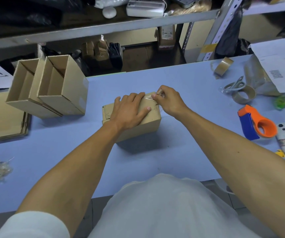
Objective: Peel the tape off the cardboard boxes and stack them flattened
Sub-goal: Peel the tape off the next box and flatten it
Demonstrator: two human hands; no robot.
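You're working at a blue table [181, 79] w/ cluttered metal shelves [104, 30] behind. Your left hand [129, 111] is lying flat, fingers straight, pressing the box [148, 122] at table center; your right hand [168, 100] is pinching clear tape [148, 99] at the box's far right corner.

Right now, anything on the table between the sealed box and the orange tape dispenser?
Head view: only bare blue table between the box and the dispenser, crossed above by the right forearm.
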